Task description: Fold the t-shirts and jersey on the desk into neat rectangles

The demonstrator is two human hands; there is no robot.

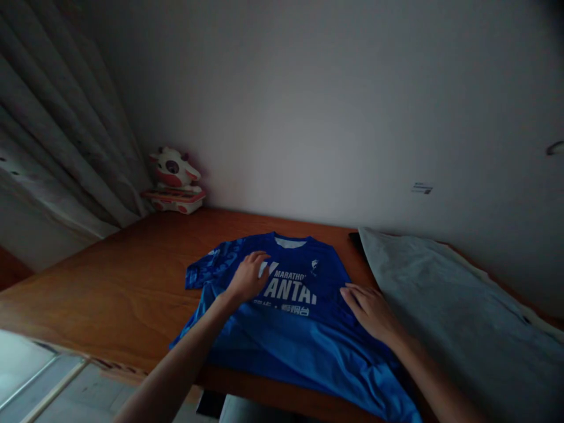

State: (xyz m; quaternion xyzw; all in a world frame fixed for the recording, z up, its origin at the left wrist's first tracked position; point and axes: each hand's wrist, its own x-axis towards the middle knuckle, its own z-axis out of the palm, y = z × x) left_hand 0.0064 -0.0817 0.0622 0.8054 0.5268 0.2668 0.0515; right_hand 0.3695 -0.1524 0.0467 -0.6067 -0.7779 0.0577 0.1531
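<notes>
A blue short-sleeved T-shirt (pixel 291 258) with white lettering lies front side up on the wooden table, its collar toward the wall. Its lower part is wrinkled, and a corner hangs toward the table's front edge at the right. My left hand (pixel 250 276) is over the left part of the chest print, fingers apart and holding nothing; whether it touches the cloth I cannot tell. At the shirt's right side is my right hand (pixel 368 308), its fingers stretched out along the fabric near the right sleeve, which is partly hidden.
The wooden table (pixel 110 282) runs along a pale wall (pixel 299 129). A grey cloth (pixel 440 311) covers its right part, beside a dark flat object (pixel 356 239). In the back left corner stands a cow-shaped toy keyboard (pixel 174 182), near a curtain (pixel 61 129).
</notes>
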